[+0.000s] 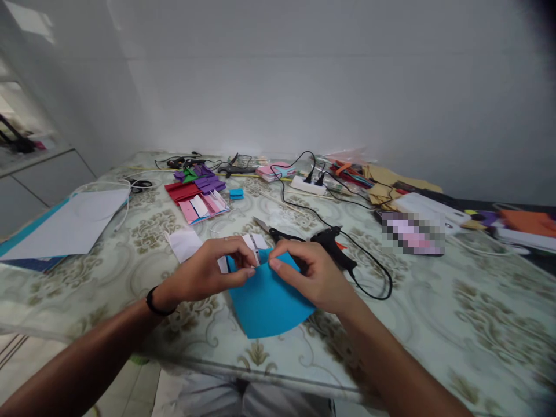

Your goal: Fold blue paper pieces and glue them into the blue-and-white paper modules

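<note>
A sheet of blue paper (pixel 269 307) is held over the table's near middle, its lower edge slightly curved. My left hand (pixel 221 266) pinches the top left part of the sheet between thumb and fingers. On the right, my right hand (pixel 310 272) pinches the top edge close by, thumb on the near face. Small white paper pieces (pixel 256 240) show just behind the sheet, between the hands. Scissors (pixel 278 233) with black handles lie just beyond, and a black glue gun (pixel 336 249) rests beside my right hand. White paper (pixel 185 244) lies beyond my left hand.
White and blue sheets (pixel 73 220) lie at the left. Folded red, purple and pink papers (pixel 202 194) sit at the back, near a small blue folded piece (pixel 236 194). A power strip (pixel 307 185) with cords and a phone (pixel 410 233) stand at the right.
</note>
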### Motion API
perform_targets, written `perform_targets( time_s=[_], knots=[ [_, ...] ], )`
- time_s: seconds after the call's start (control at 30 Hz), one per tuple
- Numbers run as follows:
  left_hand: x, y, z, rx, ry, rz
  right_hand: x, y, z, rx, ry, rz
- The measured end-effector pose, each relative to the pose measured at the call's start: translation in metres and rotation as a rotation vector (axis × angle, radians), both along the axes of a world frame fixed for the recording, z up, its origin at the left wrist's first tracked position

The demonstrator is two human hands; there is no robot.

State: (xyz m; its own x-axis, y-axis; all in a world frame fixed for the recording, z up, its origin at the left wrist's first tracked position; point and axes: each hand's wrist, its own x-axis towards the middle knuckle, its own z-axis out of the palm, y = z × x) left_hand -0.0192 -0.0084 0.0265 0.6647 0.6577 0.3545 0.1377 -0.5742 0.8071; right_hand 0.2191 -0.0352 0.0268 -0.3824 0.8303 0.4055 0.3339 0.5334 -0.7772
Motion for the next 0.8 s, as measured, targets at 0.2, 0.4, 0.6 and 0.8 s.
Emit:
perform_targets(
  time_s=[0.2,0.4,0.6,0.8],
  knots=[
    [0.003,0.001,-0.003,-0.108,0.049,0.024,-0.007,0.002,-0.005,0.053,-0.085,-0.007],
    [0.005,0.002,-0.004,-0.227,0.064,0.050,-0.007,0.005,-0.006,0.044,-0.090,-0.016],
    [0.002,0.010,-0.004,-0.327,0.055,0.084,0.009,0.011,-0.001,-0.025,-0.062,-0.166],
    [-0.007,0.022,-0.002,-0.379,-0.022,0.104,0.038,0.022,0.006,-0.046,0.055,-0.324]
  ],
)
